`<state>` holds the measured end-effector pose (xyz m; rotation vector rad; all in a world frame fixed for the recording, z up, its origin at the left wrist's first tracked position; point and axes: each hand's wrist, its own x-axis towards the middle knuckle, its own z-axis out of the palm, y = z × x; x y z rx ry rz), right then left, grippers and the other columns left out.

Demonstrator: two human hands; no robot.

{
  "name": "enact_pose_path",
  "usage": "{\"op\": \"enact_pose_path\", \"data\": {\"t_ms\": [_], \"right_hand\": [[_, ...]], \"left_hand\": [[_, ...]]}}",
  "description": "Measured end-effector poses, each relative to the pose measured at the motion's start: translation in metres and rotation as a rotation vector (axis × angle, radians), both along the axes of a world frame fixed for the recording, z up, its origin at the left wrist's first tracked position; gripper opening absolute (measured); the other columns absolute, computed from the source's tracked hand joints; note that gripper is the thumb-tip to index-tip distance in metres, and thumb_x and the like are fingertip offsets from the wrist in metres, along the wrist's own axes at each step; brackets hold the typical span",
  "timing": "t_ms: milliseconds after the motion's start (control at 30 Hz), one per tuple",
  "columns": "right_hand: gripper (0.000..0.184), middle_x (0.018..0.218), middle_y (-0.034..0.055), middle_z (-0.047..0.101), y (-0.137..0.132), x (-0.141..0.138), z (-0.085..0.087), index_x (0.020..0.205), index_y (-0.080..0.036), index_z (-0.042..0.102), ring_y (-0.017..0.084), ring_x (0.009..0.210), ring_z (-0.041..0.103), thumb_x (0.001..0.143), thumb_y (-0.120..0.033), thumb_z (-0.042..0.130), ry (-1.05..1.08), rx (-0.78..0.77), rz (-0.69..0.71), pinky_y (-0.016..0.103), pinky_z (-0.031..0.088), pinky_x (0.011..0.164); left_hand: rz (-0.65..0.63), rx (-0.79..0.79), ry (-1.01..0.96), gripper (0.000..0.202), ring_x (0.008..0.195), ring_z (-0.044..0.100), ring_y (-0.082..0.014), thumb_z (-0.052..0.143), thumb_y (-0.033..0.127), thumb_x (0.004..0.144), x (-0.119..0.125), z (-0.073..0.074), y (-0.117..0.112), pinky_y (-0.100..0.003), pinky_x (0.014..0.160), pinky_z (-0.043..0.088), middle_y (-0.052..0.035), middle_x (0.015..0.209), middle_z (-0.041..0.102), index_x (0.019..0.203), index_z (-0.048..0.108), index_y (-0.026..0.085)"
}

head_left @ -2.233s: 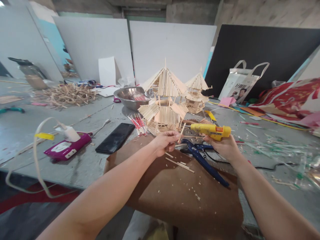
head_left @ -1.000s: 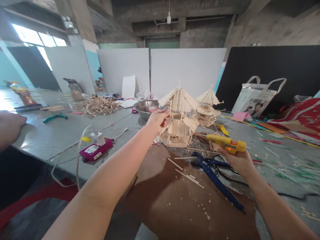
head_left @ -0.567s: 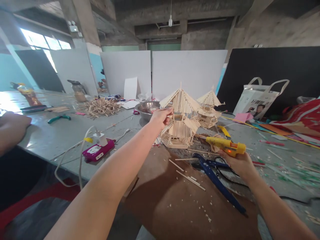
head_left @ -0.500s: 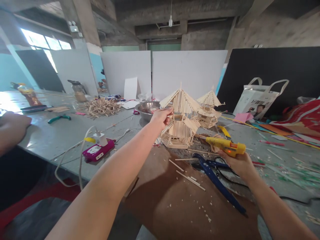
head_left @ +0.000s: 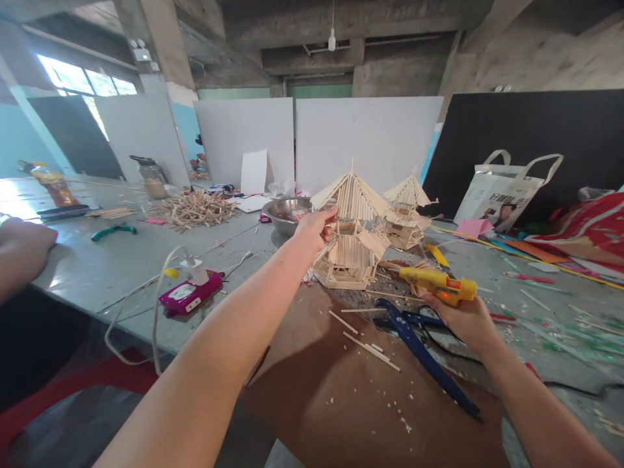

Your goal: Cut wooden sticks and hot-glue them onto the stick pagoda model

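Observation:
A two-tiered pavilion model of thin wooden sticks (head_left: 351,227) stands on the grey table, with a smaller stick pavilion (head_left: 405,208) behind it to the right. My left hand (head_left: 314,232) reaches to the big model's left side, fingers pinched at the edge under its upper roof; I cannot make out what they pinch. My right hand (head_left: 461,318) is closed on a yellow glue gun (head_left: 436,283), nozzle pointing left toward the model, held low over the table. Blue-handled cutters (head_left: 419,344) and loose sticks (head_left: 363,341) lie on a brown board (head_left: 351,396) in front of me.
A steel bowl (head_left: 285,211) sits left of the model. A pink power strip with plug and cable (head_left: 188,292), green pliers (head_left: 111,230) and a pile of sticks (head_left: 195,208) lie to the left. Another person's arm (head_left: 19,250) rests at the left edge. A white bag (head_left: 507,188) stands at the right.
The view has lifted from the table. My left hand rose from in front of the model to its upper left edge and has stayed there. My right hand keeps the glue gun.

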<state>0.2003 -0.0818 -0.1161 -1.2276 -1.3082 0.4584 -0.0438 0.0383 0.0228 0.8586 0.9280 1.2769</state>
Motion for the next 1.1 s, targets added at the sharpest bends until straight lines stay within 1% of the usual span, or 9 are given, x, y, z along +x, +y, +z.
{"op": "enact_pose_path", "data": {"t_ms": [100, 267, 433, 533, 767, 933, 1100], "right_hand": [[0.032, 0.079, 0.0031, 0.065, 0.001, 0.0, -0.001, 0.083, -0.018, 0.06, 0.019, 0.073, 0.059, 0.057, -0.034, 0.066, 0.041, -0.043, 0.006, 0.035, 0.049, 0.071], [0.032, 0.081, 0.0034, 0.065, 0.001, 0.0, -0.001, 0.082, -0.018, 0.06, 0.02, 0.076, 0.059, 0.056, -0.036, 0.066, 0.05, -0.067, 0.013, 0.036, 0.048, 0.073], [0.03, 0.078, 0.003, 0.065, -0.003, -0.003, 0.004, 0.079, -0.017, 0.061, 0.02, 0.073, 0.059, 0.055, -0.036, 0.067, 0.038, -0.092, -0.003, 0.034, 0.049, 0.068], [0.031, 0.079, 0.003, 0.066, -0.004, -0.004, 0.005, 0.079, -0.017, 0.06, 0.02, 0.072, 0.059, 0.055, -0.036, 0.067, 0.042, -0.097, -0.002, 0.033, 0.049, 0.067], [0.031, 0.082, 0.0022, 0.066, -0.004, -0.006, 0.007, 0.08, -0.018, 0.06, 0.02, 0.077, 0.06, 0.054, -0.035, 0.067, 0.058, -0.119, 0.006, 0.036, 0.048, 0.073], [0.032, 0.082, 0.0025, 0.066, -0.005, -0.008, 0.009, 0.079, -0.018, 0.06, 0.021, 0.078, 0.06, 0.053, -0.034, 0.068, 0.092, -0.128, 0.002, 0.036, 0.048, 0.074], [0.033, 0.084, 0.0024, 0.065, -0.006, -0.009, 0.01, 0.082, -0.018, 0.059, 0.02, 0.079, 0.059, 0.055, -0.035, 0.067, 0.079, -0.11, 0.021, 0.035, 0.048, 0.074]], "left_hand": [[0.006, -0.014, 0.009, 0.018, 0.029, 0.025, -0.0005, 0.066, 0.02, 0.058, 0.0, 0.0, 0.0, -0.017, 0.032, 0.013, 0.0012, 0.044, 0.048, 0.053, 0.05, 0.014], [-0.002, 0.002, 0.019, 0.016, 0.029, 0.025, -0.0004, 0.067, 0.021, 0.057, 0.0, 0.0, 0.002, -0.017, 0.032, 0.014, 0.0021, 0.045, 0.048, 0.056, 0.052, 0.015], [0.009, 0.004, 0.036, 0.015, 0.03, 0.026, -0.0002, 0.066, 0.023, 0.058, 0.001, 0.0, 0.002, -0.017, 0.032, 0.014, 0.0019, 0.045, 0.047, 0.059, 0.053, 0.015], [0.023, 0.007, 0.035, 0.015, 0.03, 0.027, -0.0001, 0.066, 0.022, 0.058, 0.002, 0.001, 0.0, -0.017, 0.032, 0.014, 0.0023, 0.046, 0.046, 0.061, 0.054, 0.015], [0.042, 0.014, 0.026, 0.016, 0.03, 0.027, -0.0003, 0.065, 0.022, 0.059, 0.004, 0.001, 0.0, -0.017, 0.031, 0.014, 0.0024, 0.044, 0.045, 0.057, 0.052, 0.015], [0.045, 0.014, -0.003, 0.016, 0.031, 0.027, -0.0005, 0.067, 0.022, 0.057, 0.005, 0.001, 0.001, -0.017, 0.032, 0.014, 0.0019, 0.045, 0.045, 0.055, 0.052, 0.014], [0.053, 0.002, -0.013, 0.017, 0.031, 0.026, -0.0004, 0.066, 0.022, 0.058, 0.006, 0.002, -0.001, -0.017, 0.032, 0.013, 0.0026, 0.044, 0.044, 0.054, 0.051, 0.014]]}}
